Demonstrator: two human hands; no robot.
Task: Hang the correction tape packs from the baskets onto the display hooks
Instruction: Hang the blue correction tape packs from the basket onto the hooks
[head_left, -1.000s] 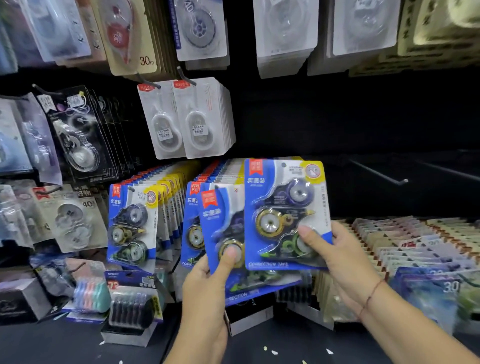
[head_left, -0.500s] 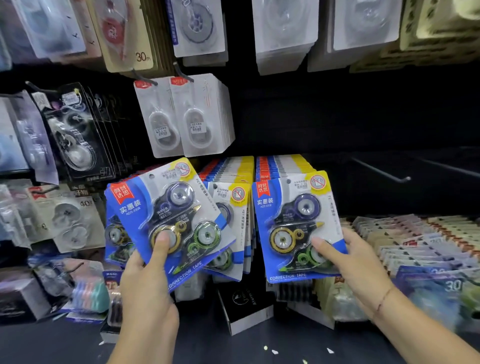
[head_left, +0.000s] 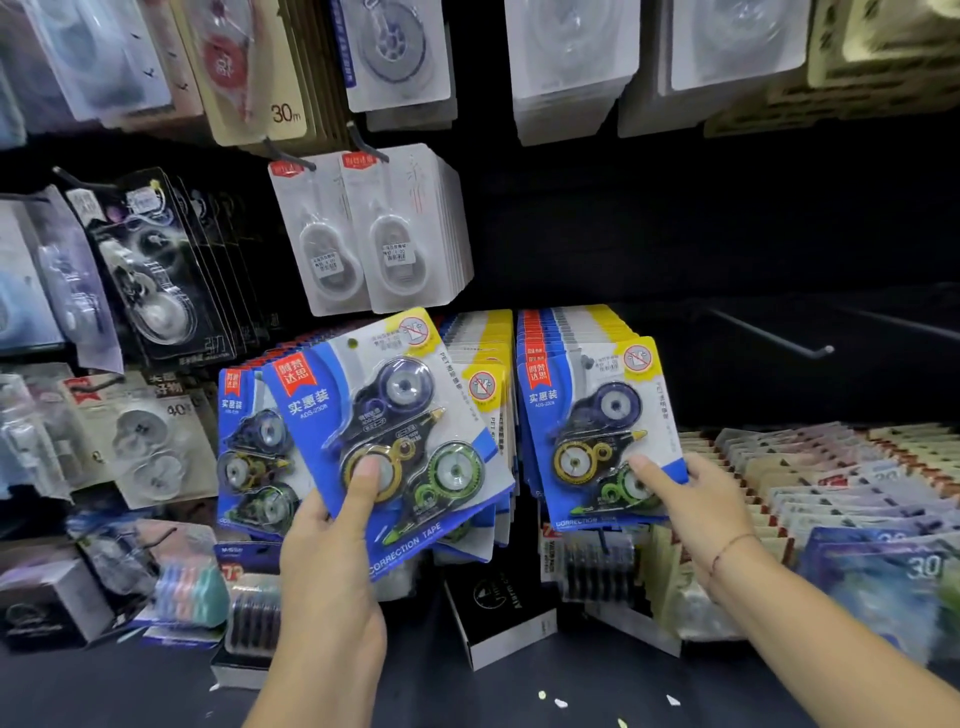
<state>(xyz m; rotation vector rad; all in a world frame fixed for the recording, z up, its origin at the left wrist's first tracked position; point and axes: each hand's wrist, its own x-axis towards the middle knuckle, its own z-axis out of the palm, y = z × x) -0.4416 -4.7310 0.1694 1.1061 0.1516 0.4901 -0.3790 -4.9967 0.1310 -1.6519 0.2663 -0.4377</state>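
My left hand (head_left: 332, 535) grips a blue correction tape pack (head_left: 395, 415) by its lower edge, thumb on the yellow wheel; the pack tilts to the right in front of the hung rows. My right hand (head_left: 691, 499) holds the lower right corner of another blue pack (head_left: 587, 415), the front one of the right-hand row, which seems to hang on a hook. More of the same packs hang in rows behind (head_left: 478, 343) and at the left (head_left: 249, 447).
An empty hook (head_left: 769, 338) juts out at the right over rows of flat packs (head_left: 831, 467). White tape packs (head_left: 384, 234) hang above. Boxes (head_left: 498, 618) and small goods stand on the dark shelf below.
My left hand has carried its pack a little to the right and raised it, tilted. My right hand has kept its pack at the front of the right row, almost still.
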